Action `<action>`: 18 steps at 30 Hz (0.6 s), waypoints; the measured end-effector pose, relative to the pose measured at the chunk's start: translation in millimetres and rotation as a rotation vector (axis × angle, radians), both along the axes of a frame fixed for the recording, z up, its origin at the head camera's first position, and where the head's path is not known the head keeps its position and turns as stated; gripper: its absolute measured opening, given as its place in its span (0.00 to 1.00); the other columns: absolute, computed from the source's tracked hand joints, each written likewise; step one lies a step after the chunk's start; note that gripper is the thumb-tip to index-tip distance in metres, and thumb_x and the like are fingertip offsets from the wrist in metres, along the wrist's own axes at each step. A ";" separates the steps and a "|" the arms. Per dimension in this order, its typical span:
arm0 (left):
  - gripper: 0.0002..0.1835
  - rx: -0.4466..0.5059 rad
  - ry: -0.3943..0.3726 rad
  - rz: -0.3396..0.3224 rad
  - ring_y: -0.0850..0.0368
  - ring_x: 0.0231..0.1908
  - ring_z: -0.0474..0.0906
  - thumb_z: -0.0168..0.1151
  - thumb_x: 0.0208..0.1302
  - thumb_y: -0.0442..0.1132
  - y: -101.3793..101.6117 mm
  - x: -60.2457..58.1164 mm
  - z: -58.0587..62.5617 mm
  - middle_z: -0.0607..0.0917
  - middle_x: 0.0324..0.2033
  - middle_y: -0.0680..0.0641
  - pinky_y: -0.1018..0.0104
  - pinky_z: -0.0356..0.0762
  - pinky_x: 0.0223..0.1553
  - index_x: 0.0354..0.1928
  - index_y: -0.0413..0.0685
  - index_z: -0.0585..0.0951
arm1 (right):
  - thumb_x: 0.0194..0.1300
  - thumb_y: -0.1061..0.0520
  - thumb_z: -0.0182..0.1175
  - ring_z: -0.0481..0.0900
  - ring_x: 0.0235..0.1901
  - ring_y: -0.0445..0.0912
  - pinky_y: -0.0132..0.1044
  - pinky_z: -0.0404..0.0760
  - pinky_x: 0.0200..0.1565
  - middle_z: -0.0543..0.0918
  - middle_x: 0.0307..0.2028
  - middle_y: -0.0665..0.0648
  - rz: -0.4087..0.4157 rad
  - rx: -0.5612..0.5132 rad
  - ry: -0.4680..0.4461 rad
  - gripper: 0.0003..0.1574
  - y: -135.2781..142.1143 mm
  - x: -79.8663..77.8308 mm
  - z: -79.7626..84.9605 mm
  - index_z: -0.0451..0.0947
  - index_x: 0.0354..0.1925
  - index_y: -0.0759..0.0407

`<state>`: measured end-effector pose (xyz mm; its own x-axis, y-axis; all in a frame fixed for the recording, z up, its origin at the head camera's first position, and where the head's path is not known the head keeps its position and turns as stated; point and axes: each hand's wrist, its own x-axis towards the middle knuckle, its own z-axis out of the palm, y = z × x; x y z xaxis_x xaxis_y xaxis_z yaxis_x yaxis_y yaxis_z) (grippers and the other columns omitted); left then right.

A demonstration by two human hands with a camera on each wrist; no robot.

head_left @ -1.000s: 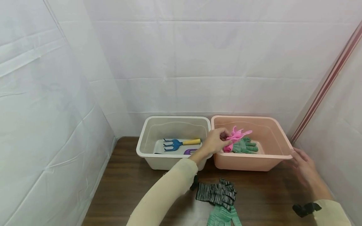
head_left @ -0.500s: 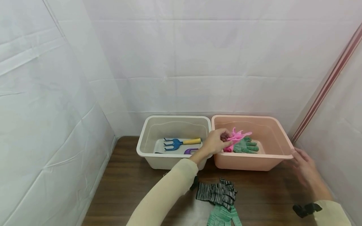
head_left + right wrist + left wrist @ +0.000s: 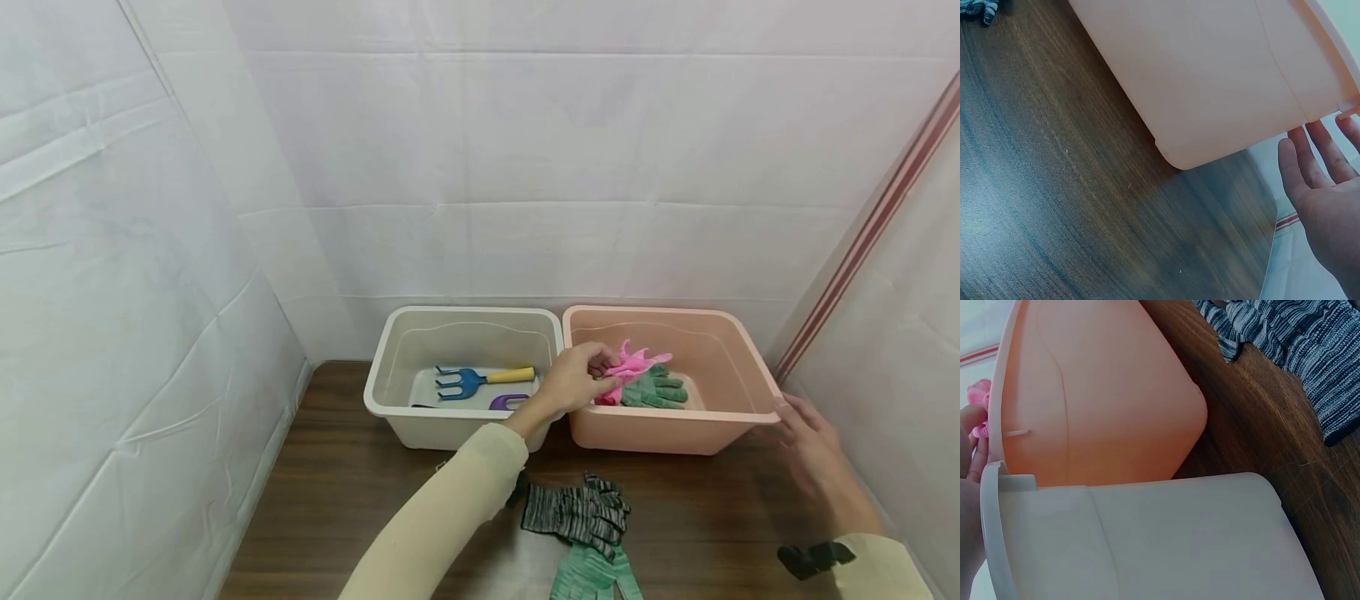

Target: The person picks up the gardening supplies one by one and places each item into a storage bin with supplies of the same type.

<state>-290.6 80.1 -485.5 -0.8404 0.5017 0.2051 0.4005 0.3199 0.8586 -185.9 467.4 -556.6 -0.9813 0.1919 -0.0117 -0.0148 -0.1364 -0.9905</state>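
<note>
My left hand [image 3: 573, 382] reaches over the near left corner of the pink bin [image 3: 645, 433] and pinches a bright pink glove [image 3: 634, 363]. That glove lies partly over a green glove [image 3: 654, 388] on the bin's floor. At the left edge of the left wrist view, fingers show beside the pink cloth, mostly cut off by the bin rims. My right hand [image 3: 1335, 200] is at the bin's right end, its fingers fairly straight and their tips against the end wall under the rim.
A grey-white bin [image 3: 435, 429] stands against the pink one, holding a hand rake [image 3: 468, 382] and a purple handle [image 3: 510, 402]. In front lie a black-and-white striped glove [image 3: 577, 510] and a green glove [image 3: 592, 575] on the wooden table. White sheeting surrounds the table.
Both hands keep their places, the left at the pink glove and the right at the bin's end. The whole head view shifts very slightly.
</note>
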 end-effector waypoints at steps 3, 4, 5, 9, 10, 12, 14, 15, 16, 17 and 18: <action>0.09 0.010 -0.006 -0.003 0.63 0.41 0.81 0.74 0.68 0.36 0.3 -0.5 -0.2 0.85 0.40 0.55 0.61 0.85 0.52 0.47 0.48 0.85 | 0.82 0.50 0.58 0.84 0.50 0.30 0.27 0.84 0.46 0.81 0.54 0.38 0.000 0.035 -0.013 0.24 -0.1 0.1 0.1 0.73 0.70 0.53; 0.09 0.011 -0.007 -0.002 0.63 0.41 0.81 0.75 0.68 0.36 0.0 -0.5 0.0 0.85 0.40 0.55 0.60 0.85 0.52 0.47 0.47 0.85 | 0.82 0.49 0.58 0.84 0.50 0.30 0.27 0.84 0.47 0.81 0.54 0.38 -0.002 0.042 -0.017 0.24 -0.6 0.0 0.2 0.73 0.70 0.53; 0.09 0.011 -0.008 0.000 0.63 0.42 0.81 0.75 0.68 0.36 -0.2 -0.4 0.2 0.85 0.40 0.55 0.60 0.85 0.52 0.48 0.48 0.85 | 0.82 0.49 0.58 0.83 0.50 0.29 0.27 0.84 0.46 0.80 0.54 0.38 -0.005 0.051 -0.021 0.25 -1.0 -0.1 0.2 0.72 0.70 0.53; 0.10 0.002 -0.005 0.004 0.64 0.41 0.81 0.75 0.68 0.37 -0.2 -0.4 -0.5 0.85 0.40 0.56 0.65 0.84 0.51 0.48 0.48 0.85 | 0.81 0.50 0.59 0.84 0.49 0.31 0.28 0.85 0.46 0.82 0.52 0.37 -0.021 0.020 -0.008 0.22 -2.1 -0.5 -0.7 0.74 0.68 0.52; 0.10 -0.001 -0.003 0.003 0.65 0.41 0.80 0.75 0.68 0.37 0.0 -0.4 -0.7 0.84 0.40 0.56 0.67 0.83 0.50 0.48 0.48 0.85 | 0.81 0.51 0.59 0.85 0.49 0.31 0.29 0.85 0.45 0.83 0.51 0.37 -0.024 0.003 0.002 0.20 -2.3 -0.4 -1.0 0.75 0.66 0.52; 0.10 -0.006 0.004 0.001 0.66 0.41 0.80 0.75 0.68 0.37 0.3 -0.5 -1.3 0.84 0.40 0.57 0.70 0.82 0.49 0.48 0.48 0.85 | 0.81 0.53 0.59 0.86 0.48 0.32 0.30 0.86 0.45 0.85 0.50 0.38 -0.026 -0.029 0.023 0.17 -2.5 -0.5 -1.6 0.77 0.63 0.51; 0.10 -0.005 0.009 0.000 0.65 0.40 0.80 0.75 0.68 0.37 0.6 -0.5 -1.6 0.85 0.40 0.56 0.70 0.83 0.49 0.47 0.48 0.85 | 0.81 0.54 0.59 0.86 0.47 0.33 0.30 0.86 0.45 0.86 0.49 0.38 -0.028 -0.044 0.031 0.14 -2.5 -0.3 -1.7 0.78 0.61 0.50; 0.10 -0.005 0.014 0.001 0.65 0.41 0.80 0.75 0.68 0.37 0.7 -0.5 -1.2 0.85 0.40 0.56 0.68 0.83 0.49 0.47 0.48 0.85 | 0.82 0.54 0.59 0.87 0.47 0.33 0.30 0.86 0.45 0.86 0.49 0.38 -0.027 -0.044 0.032 0.13 -2.5 -0.2 -1.6 0.78 0.61 0.50; 0.10 -0.003 0.016 0.002 0.65 0.40 0.80 0.75 0.68 0.36 0.7 -0.4 -1.0 0.84 0.39 0.56 0.66 0.84 0.50 0.47 0.48 0.85 | 0.82 0.54 0.59 0.86 0.47 0.33 0.30 0.86 0.45 0.86 0.49 0.38 -0.027 -0.040 0.032 0.13 -2.3 -0.3 -1.5 0.78 0.61 0.49; 0.10 -0.002 0.016 0.004 0.65 0.40 0.80 0.75 0.67 0.36 0.9 -0.4 -0.8 0.85 0.39 0.56 0.65 0.84 0.50 0.47 0.48 0.85 | 0.82 0.54 0.59 0.86 0.47 0.32 0.29 0.86 0.45 0.86 0.49 0.38 -0.027 -0.032 0.030 0.14 -2.2 -0.3 -1.2 0.78 0.61 0.49; 0.10 -0.003 0.017 0.007 0.65 0.41 0.80 0.75 0.68 0.37 1.1 -0.4 -0.7 0.84 0.40 0.56 0.64 0.84 0.51 0.47 0.48 0.85 | 0.81 0.53 0.59 0.86 0.47 0.32 0.29 0.86 0.45 0.86 0.50 0.38 -0.027 -0.030 0.027 0.14 -2.0 -0.5 -1.1 0.78 0.61 0.49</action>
<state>-291.0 81.1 -486.1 -0.8403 0.4966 0.2175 0.4126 0.3257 0.8507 -186.3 465.5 -557.7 -0.9758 0.2187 0.0085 -0.0456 -0.1651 -0.9852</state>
